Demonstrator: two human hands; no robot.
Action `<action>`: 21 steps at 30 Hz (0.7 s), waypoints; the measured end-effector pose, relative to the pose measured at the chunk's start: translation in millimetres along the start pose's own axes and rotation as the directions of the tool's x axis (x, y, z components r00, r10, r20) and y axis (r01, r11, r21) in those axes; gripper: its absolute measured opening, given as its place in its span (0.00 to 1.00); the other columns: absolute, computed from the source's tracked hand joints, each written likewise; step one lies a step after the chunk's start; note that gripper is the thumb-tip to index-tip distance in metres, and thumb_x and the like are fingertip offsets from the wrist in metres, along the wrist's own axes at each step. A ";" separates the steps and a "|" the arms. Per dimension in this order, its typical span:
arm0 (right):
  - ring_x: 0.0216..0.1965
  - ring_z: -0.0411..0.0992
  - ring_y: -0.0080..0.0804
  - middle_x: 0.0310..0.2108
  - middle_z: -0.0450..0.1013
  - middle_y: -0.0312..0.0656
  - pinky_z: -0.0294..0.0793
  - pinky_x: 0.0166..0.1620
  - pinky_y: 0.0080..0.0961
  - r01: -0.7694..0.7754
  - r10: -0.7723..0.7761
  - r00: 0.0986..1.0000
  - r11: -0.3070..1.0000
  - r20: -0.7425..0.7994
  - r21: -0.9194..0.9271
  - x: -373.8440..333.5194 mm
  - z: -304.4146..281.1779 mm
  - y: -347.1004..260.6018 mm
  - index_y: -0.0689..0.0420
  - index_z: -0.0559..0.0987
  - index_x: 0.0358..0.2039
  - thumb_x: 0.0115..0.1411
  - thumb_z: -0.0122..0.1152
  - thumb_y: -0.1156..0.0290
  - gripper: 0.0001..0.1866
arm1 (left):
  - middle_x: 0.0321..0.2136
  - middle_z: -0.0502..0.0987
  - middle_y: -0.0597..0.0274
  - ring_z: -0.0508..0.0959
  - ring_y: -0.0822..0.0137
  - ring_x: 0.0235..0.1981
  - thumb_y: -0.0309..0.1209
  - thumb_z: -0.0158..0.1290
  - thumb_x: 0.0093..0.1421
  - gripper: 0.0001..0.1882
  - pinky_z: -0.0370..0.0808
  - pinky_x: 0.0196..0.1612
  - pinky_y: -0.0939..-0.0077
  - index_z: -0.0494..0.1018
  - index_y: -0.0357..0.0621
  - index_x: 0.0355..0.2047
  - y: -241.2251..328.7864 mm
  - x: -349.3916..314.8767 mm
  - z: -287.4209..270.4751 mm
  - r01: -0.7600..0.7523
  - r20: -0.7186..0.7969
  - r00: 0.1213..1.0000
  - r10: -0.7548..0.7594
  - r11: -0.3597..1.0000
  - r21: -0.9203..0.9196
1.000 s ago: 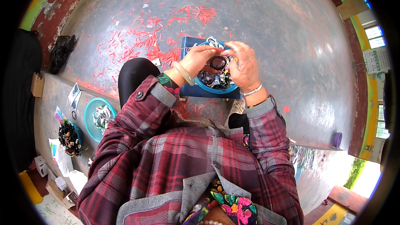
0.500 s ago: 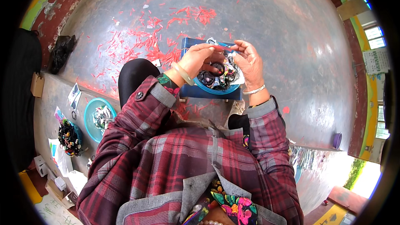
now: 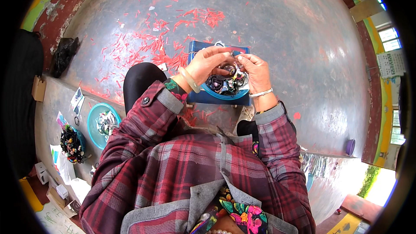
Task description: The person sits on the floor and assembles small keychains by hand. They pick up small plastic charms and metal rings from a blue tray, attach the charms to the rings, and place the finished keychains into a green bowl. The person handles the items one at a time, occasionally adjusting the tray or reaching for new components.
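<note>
Far to my left sits a teal bowl [image 3: 102, 123] of finished-looking pieces beside a dark heap of hair ties [image 3: 71, 145]. My left hand [image 3: 206, 63] and right hand [image 3: 255, 71] pinch 1 small trinket [image 3: 236, 66] together over the blue dish [image 3: 225, 93] on my lap, where many loose pieces wait, so much remains.

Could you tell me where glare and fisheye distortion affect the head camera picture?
Head view: a pale sheen on the grey floor, blown-out daylight at the lower right, edges bowing toward the black rim; the left hand and right hand at centre stay fairly sharp.
</note>
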State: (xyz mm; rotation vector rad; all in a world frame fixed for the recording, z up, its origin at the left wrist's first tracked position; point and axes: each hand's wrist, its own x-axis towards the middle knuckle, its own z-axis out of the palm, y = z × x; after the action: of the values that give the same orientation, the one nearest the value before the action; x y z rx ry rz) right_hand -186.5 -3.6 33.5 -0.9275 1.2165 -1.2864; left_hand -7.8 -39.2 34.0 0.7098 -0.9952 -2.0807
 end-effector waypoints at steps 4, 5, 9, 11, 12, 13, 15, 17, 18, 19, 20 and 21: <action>0.27 0.72 0.20 0.26 0.75 0.37 0.69 0.29 0.14 0.008 -0.008 1.000 1.000 -0.027 0.002 0.8 -1.2 0.1 0.63 0.78 0.31 0.54 0.58 0.72 0.07 | 0.40 0.74 0.55 0.76 0.69 0.39 0.28 0.46 0.60 0.14 0.76 0.37 0.80 0.68 0.36 0.46 -4.7 2.9 0.2 -0.014 -0.065 0.998 0.021 0.995 0.100; 0.28 0.72 0.21 0.27 0.75 0.38 0.70 0.29 0.14 0.004 -0.005 1.000 1.000 -0.029 -0.007 0.7 -0.8 0.2 0.63 0.78 0.31 0.55 0.58 0.72 0.07 | 0.40 0.75 0.55 0.76 0.69 0.39 0.27 0.47 0.60 0.13 0.76 0.37 0.80 0.69 0.35 0.45 -5.5 3.8 -0.5 -0.006 -0.083 0.996 0.017 0.992 0.129; 0.28 0.73 0.22 0.28 0.75 0.39 0.72 0.30 0.16 -0.012 0.012 1.000 1.000 0.001 0.027 -0.8 1.9 -1.1 0.62 0.78 0.31 0.55 0.56 0.72 0.07 | 0.39 0.75 0.56 0.76 0.69 0.39 0.27 0.47 0.60 0.12 0.76 0.37 0.81 0.70 0.34 0.42 -9.0 6.9 -2.1 0.010 -0.128 0.992 -0.004 0.999 0.048; 0.28 0.73 0.23 0.28 0.75 0.39 0.73 0.30 0.17 -0.024 0.024 1.000 0.999 0.007 0.043 -0.3 1.3 0.1 0.62 0.77 0.31 0.56 0.56 0.71 0.07 | 0.39 0.75 0.56 0.76 0.69 0.39 0.26 0.47 0.60 0.11 0.76 0.39 0.81 0.71 0.33 0.41 -9.0 7.5 -1.5 -0.019 -0.148 0.989 0.020 1.000 0.011; 0.28 0.73 0.24 0.28 0.74 0.39 0.73 0.31 0.17 -0.028 0.027 0.999 0.998 0.017 0.055 0.1 1.0 0.8 0.62 0.77 0.31 0.56 0.55 0.71 0.07 | 0.39 0.75 0.55 0.76 0.68 0.39 0.26 0.47 0.60 0.11 0.76 0.39 0.81 0.71 0.33 0.41 -10.0 7.9 -2.5 -0.034 -0.141 0.989 0.032 0.999 -0.006; 0.28 0.73 0.24 0.28 0.74 0.39 0.74 0.31 0.17 -0.033 0.031 0.999 0.997 0.027 0.068 0.4 0.4 1.6 0.62 0.77 0.31 0.57 0.55 0.71 0.07 | 0.39 0.75 0.55 0.76 0.67 0.39 0.26 0.47 0.60 0.11 0.76 0.40 0.80 0.71 0.32 0.40 -12.2 8.7 -4.4 -0.048 -0.135 0.990 0.045 0.999 -0.024; 0.28 0.73 0.24 0.27 0.74 0.39 0.74 0.31 0.17 -0.044 0.041 0.998 0.996 0.038 0.084 0.6 0.2 1.9 0.62 0.76 0.31 0.57 0.55 0.71 0.07 | 0.38 0.75 0.54 0.76 0.65 0.40 0.26 0.47 0.60 0.10 0.76 0.42 0.79 0.71 0.32 0.39 -13.3 9.1 -5.7 -0.067 -0.125 0.990 0.059 0.996 -0.058; 0.28 0.73 0.24 0.27 0.74 0.40 0.74 0.32 0.17 -0.058 0.055 0.998 0.994 0.041 0.091 0.6 0.4 1.6 0.62 0.76 0.30 0.57 0.54 0.70 0.08 | 0.38 0.75 0.53 0.76 0.64 0.40 0.25 0.46 0.60 0.10 0.75 0.43 0.77 0.71 0.31 0.39 -13.0 9.0 -5.7 -0.074 -0.118 0.991 0.063 0.993 -0.092; 0.27 0.73 0.24 0.27 0.74 0.39 0.74 0.32 0.17 -0.058 0.055 0.998 0.995 0.042 0.085 0.8 0.1 1.8 0.62 0.76 0.31 0.57 0.54 0.70 0.08 | 0.39 0.74 0.53 0.76 0.63 0.40 0.25 0.46 0.60 0.10 0.75 0.43 0.77 0.70 0.31 0.39 -12.3 8.7 -5.8 -0.071 -0.103 0.993 0.060 0.992 -0.109; 0.27 0.73 0.24 0.27 0.74 0.39 0.74 0.32 0.17 -0.059 0.055 0.998 0.995 0.043 0.078 1.1 -0.6 2.3 0.62 0.76 0.31 0.58 0.54 0.70 0.08 | 0.39 0.74 0.53 0.76 0.63 0.40 0.25 0.46 0.60 0.10 0.75 0.43 0.77 0.70 0.31 0.40 -11.5 8.2 -6.1 -0.068 -0.087 0.995 0.058 0.990 -0.125; 0.27 0.73 0.24 0.27 0.74 0.39 0.74 0.32 0.17 -0.059 0.056 0.997 0.996 0.044 0.071 1.4 -0.9 2.5 0.62 0.76 0.31 0.58 0.54 0.70 0.08 | 0.39 0.74 0.52 0.76 0.63 0.40 0.25 0.46 0.60 0.10 0.75 0.43 0.77 0.70 0.31 0.40 -10.5 7.8 -6.3 -0.065 -0.071 0.996 0.055 0.988 -0.142; 0.27 0.73 0.24 0.27 0.74 0.39 0.74 0.32 0.17 -0.058 0.055 0.998 0.997 0.040 0.057 1.0 -0.4 1.8 0.62 0.76 0.31 0.58 0.54 0.70 0.08 | 0.39 0.74 0.52 0.76 0.63 0.40 0.25 0.46 0.60 0.11 0.75 0.43 0.77 0.70 0.31 0.40 -9.4 6.9 -5.9 -0.050 -0.078 0.996 0.039 0.988 -0.146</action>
State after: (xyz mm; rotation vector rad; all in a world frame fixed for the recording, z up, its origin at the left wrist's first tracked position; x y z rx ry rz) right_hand -186.7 -4.3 31.5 -0.8666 1.1616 -1.2472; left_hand -11.1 -42.9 21.9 0.6784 -0.7994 -2.0494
